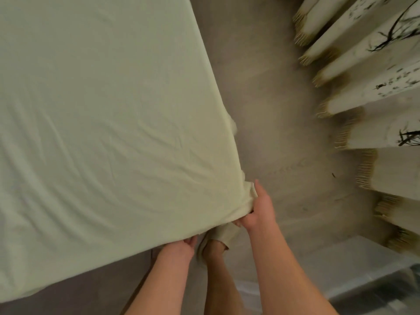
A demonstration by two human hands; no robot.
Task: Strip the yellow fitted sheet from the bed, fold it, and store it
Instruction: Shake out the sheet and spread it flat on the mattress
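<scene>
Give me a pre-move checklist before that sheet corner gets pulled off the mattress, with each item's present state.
1. Right hand grips the bunched corner of the yellow fitted sheet: ok.
2. Left hand has hold of the sheet edge: cannot tell, its fingers are hidden under the fabric.
3. Corner freed from the mattress: not ok, the sheet lies stretched over the top.
4. Nothing lying on the sheet: ok in the visible part.
5. Floor beside the bed free to step: ok.
6. Fringed curtain apart from the hands: ok.
</scene>
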